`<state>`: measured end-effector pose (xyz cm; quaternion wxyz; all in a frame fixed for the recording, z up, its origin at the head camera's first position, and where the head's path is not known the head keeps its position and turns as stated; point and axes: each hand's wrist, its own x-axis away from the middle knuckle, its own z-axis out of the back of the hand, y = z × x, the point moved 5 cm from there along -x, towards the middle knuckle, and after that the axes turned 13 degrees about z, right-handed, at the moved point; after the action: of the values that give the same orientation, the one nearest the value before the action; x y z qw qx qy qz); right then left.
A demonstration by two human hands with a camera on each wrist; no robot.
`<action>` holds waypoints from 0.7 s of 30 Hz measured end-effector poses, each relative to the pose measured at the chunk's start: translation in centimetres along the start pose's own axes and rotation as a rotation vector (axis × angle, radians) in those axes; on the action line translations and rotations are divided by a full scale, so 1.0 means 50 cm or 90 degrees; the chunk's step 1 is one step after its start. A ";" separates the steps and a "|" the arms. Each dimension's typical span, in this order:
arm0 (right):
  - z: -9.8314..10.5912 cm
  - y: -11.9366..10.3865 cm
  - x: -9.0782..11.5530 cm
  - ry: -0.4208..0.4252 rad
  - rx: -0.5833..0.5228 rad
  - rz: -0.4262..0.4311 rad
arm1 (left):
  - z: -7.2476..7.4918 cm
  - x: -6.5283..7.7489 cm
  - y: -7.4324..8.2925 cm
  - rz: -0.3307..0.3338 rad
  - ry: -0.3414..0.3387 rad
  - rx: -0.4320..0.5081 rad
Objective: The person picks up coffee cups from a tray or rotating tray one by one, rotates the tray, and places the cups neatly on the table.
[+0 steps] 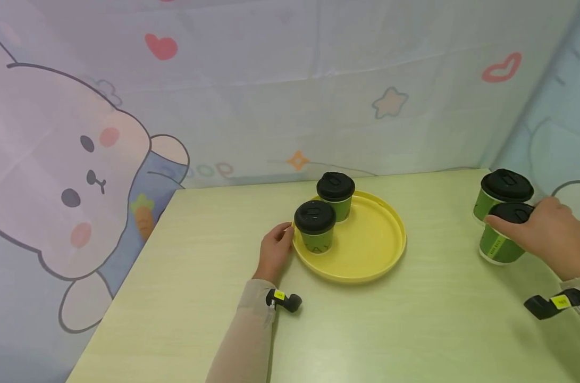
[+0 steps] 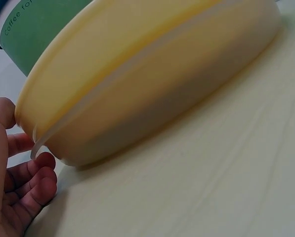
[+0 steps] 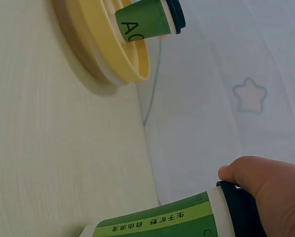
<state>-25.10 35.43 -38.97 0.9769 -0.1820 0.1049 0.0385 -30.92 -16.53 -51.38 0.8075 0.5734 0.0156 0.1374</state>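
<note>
At the right side of the table, my right hand point(image 1: 560, 234) holds a green paper coffee cup point(image 1: 502, 248) by its black lid, thumb toward the near side. The cup is upright; in the right wrist view its printed strip shows. My left hand point(image 1: 274, 252) grips the left rim of a round yellow tray point(image 1: 373, 252), thumb at the top edge and fingers under the rim in the left wrist view. Two similar lidded cups stand on the tray's left part: a front cup point(image 1: 317, 242) and a back cup point(image 1: 338, 208).
Just behind the held cup stands another green cup point(image 1: 485, 202) with a black lid. The pale wooden table point(image 1: 414, 330) ends at a printed curtain point(image 1: 270, 106) along the back, and a second curtain point(image 1: 569, 122) hangs at the right.
</note>
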 end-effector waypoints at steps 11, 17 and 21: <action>-0.011 0.047 -0.005 -0.033 0.023 -0.059 | -0.003 0.003 0.006 -0.001 -0.001 -0.006; -0.010 0.054 -0.009 -0.036 0.025 -0.054 | -0.002 0.001 0.001 0.007 -0.005 -0.003; -0.013 0.056 -0.010 -0.040 0.026 -0.055 | -0.002 -0.003 -0.003 0.009 -0.003 -0.002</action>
<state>-26.03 37.76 -40.43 0.9840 -0.1654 0.0668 -0.0004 -31.05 -16.53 -51.55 0.8075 0.5725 0.0094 0.1419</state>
